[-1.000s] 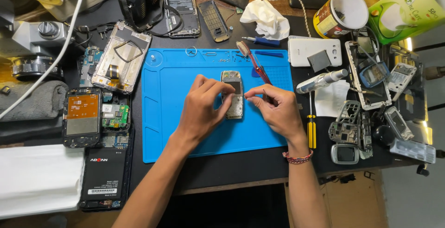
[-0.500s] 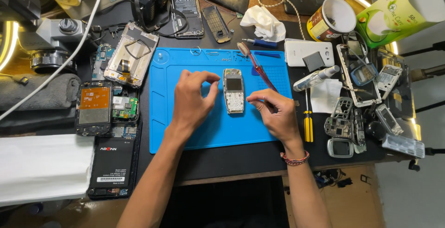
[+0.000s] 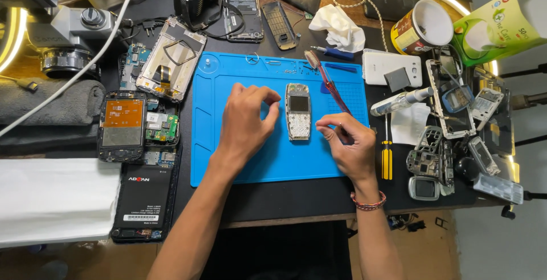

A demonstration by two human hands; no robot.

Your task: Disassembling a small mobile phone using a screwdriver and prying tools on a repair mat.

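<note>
Small old phone (image 3: 298, 111), front cover off, lies flat near the middle of the blue mat (image 3: 228, 160), screen end pointing away from the person. Bare keypad board and small dark screen showing.

Left hand (image 3: 246, 121) sits on the mat just left of the phone, not touching it. Fingers curled in, thumb and forefinger close together; can't tell if anything tiny is pinched there.

Right hand (image 3: 348, 143) is just right of the phone, near its lower end, also apart from it. Fingertips pinched shut; whatever is between them is too small to make out. Beaded bracelet (image 3: 368, 203) on that wrist.

Toothbrush (image 3: 327, 80) lies slanted on the mat, up and right of the phone, its handle running down toward the right hand. A few tiny screws scattered along the mat's top edge.

Off the mat, right side: yellow-handled screwdriver (image 3: 387, 157), white tube (image 3: 401, 100), white phone back (image 3: 392, 67), pile of stripped phone shells (image 3: 434, 160). Tin can (image 3: 420, 27) and green box (image 3: 501, 21) at the far right corner.

Left side: opened phone with orange board (image 3: 122, 125), silver phone frame (image 3: 170, 66), black phone (image 3: 142, 200) face down. White tissue (image 3: 340, 26) wadded above the mat.
</note>
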